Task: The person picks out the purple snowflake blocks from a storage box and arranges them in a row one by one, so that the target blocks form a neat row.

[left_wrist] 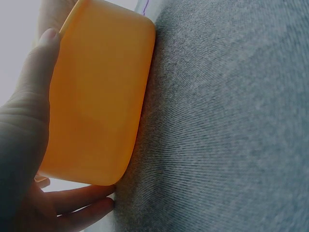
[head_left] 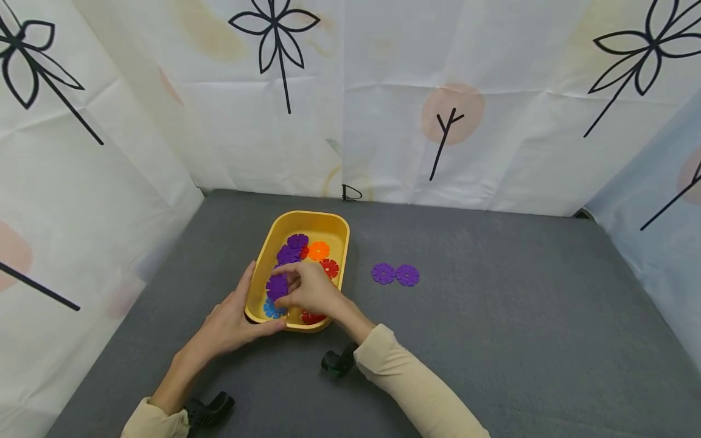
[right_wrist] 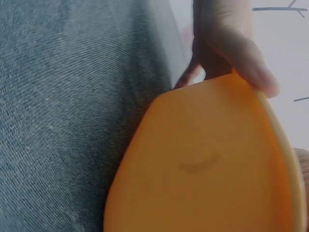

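Disc (head_left: 276,288), purple, one: inside the left side of the tray (head_left: 328,231), next to a blue disc (head_left: 272,309). Right hand (head_left: 314,291): thumb and forefinger appear to pinch the disc. Left hand (head_left: 232,319): grips the tray's near-left corner. Risks, we judge: slipping, from thin edges; snagging the blue disc, from notched rims. Orientation: disc round, we record no long axis, face roughly upward; tray lengthwise near to far, far end leaning right.

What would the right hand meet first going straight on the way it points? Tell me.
The right hand would likely meet the purple flower piece first, perhaps touching it already; beyond, probably, stands the yellow tray's left wall. Depth is unclear.
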